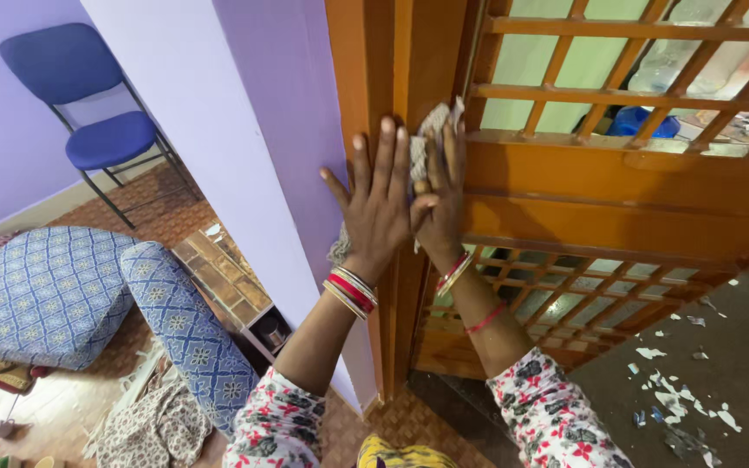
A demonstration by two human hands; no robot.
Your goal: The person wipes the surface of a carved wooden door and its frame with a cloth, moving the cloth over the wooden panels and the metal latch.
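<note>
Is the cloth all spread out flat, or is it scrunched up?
Scrunched up. The cloth is bunched in folds against the wooden door, pressed there by the left hand and right hand.

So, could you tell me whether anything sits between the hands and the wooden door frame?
Yes: a crumpled pale cloth lies under the right hand against the door frame. The left hand overlaps both, its fingers flat on the wood.
</note>
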